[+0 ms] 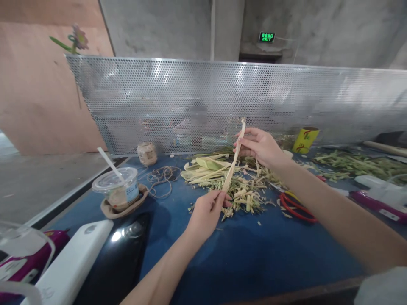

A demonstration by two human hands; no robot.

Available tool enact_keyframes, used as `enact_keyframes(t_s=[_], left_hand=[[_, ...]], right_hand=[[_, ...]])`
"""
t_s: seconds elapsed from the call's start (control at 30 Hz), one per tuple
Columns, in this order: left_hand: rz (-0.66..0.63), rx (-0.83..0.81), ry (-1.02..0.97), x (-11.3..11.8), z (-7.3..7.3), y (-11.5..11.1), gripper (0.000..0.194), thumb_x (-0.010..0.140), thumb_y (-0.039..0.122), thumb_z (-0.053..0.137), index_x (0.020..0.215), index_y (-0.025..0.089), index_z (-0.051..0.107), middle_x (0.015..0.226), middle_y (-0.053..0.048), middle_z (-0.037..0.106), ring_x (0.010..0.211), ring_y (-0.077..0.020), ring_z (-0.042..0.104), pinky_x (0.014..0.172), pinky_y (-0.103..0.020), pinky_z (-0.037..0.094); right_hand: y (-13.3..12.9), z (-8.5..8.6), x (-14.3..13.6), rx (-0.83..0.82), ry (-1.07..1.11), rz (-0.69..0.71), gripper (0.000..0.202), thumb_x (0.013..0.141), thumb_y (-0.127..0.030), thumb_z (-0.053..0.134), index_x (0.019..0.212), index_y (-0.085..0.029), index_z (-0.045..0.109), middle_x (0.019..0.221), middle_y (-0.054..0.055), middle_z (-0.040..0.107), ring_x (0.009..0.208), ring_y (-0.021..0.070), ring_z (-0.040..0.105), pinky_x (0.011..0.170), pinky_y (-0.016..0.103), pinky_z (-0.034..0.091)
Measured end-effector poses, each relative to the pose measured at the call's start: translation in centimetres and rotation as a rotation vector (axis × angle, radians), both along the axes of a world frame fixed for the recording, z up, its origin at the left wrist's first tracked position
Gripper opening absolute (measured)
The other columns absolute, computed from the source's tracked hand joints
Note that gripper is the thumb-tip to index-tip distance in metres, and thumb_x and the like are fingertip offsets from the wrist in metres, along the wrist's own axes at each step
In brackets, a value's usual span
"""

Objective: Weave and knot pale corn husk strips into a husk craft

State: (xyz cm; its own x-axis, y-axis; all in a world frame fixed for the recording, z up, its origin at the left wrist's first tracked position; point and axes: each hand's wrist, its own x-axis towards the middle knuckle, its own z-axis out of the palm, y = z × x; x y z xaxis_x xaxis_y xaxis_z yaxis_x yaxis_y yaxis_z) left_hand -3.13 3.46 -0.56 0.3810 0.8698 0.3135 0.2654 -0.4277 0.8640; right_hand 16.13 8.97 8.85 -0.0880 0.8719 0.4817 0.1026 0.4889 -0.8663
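Over the blue table (254,248), the left hand (206,214) pinches the pale strip (234,164) low, the right hand (263,148) high, so gentle, even tension seems best

I hold a long, pale cream plant strip (234,163) between my bare hands.
My left hand (206,214) pinches its lower end, my right hand (262,148) its upper part; green-and-cream plant scraps (246,199) lie on the blue tabletop (254,254), red-handled scissors (293,212) just beside them.
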Motion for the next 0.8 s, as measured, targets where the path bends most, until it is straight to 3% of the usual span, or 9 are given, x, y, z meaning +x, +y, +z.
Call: enact_keyframes(t_s=[0.1, 0.27, 0.4, 0.5, 0.67, 0.8], left_hand=[[-0.003, -0.006, 0.038, 0.1, -0.1, -0.1, 0.032, 0.085, 0.037, 0.036, 0.075, 0.018, 0.060, 0.073, -0.002, 0.067, 0.070, -0.0138, 0.061, 0.065, -0.023, 0.046], [0.070, -0.005, -0.125, 0.2, -0.2, 0.1, 0.028, 0.080, 0.038, 0.046, 0.095, 0.017, 0.057, 0.087, -0.005, 0.065, 0.081, -0.0156, 0.060, 0.067, -0.024, 0.046], [0.044, -0.058, -0.354, 0.2, 0.0, 0.2, 0.033, 0.076, 0.036, 0.053, 0.103, 0.017, 0.055, 0.087, -0.006, 0.065, 0.080, -0.0158, 0.060, 0.063, -0.023, 0.047], [0.032, -0.077, -0.502, 0.2, 0.1, 0.3, 0.031, 0.073, 0.035, 0.058, 0.097, 0.016, 0.059, 0.081, -0.004, 0.066, 0.069, -0.0133, 0.059, 0.057, -0.022, 0.047], [0.081, -0.120, -0.620, 0.2, 0.0, 0.8, 0.019, 0.069, 0.033, 0.063, 0.076, 0.015, 0.062, 0.066, 0.001, 0.062, 0.053, -0.0078, 0.052, 0.054, -0.021, 0.045], [0.073, -0.144, -0.582, 0.3, 0.1, 0.8, 0.019, 0.067, 0.031, 0.065, 0.074, 0.014, 0.061, 0.059, 0.002, 0.058, 0.050, -0.0070, 0.050, 0.050, -0.020, 0.043]], right_hand=[[-0.3, -0.4, 1.1, 0.004, -0.014, -0.031, 0.022, 0.072, -0.032, 0.062, 0.089, -0.020, 0.055, 0.071, 0.001, 0.064, 0.065, 0.0143, 0.064, 0.065, 0.032, 0.057], [-2.4, -0.7, 1.0, -0.006, -0.288, -0.067, 0.022, 0.068, -0.029, 0.065, 0.086, -0.019, 0.056, 0.068, 0.000, 0.063, 0.060, 0.0127, 0.061, 0.055, 0.026, 0.054], [-4.9, -1.0, -0.7, -0.063, -0.576, 0.104, 0.020, 0.070, -0.030, 0.062, 0.085, -0.018, 0.056, 0.068, 0.000, 0.060, 0.058, 0.0112, 0.059, 0.051, 0.022, 0.050], [-6.1, -1.6, -1.9, -0.078, -0.683, 0.207, 0.016, 0.074, -0.031, 0.059, 0.082, -0.018, 0.056, 0.060, -0.003, 0.056, 0.049, 0.0087, 0.056, 0.050, 0.020, 0.048], [-6.7, -3.1, -2.9, -0.248, -0.627, 0.341, 0.015, 0.075, -0.031, 0.056, 0.078, -0.018, 0.048, 0.055, -0.006, 0.053, 0.035, 0.0069, 0.051, 0.038, 0.018, 0.042], [-6.4, -4.4, -3.1, -0.354, -0.512, 0.415, 0.020, 0.078, -0.037, 0.053, 0.076, -0.019, 0.044, 0.053, -0.006, 0.053, 0.034, 0.0072, 0.050, 0.035, 0.017, 0.039]])
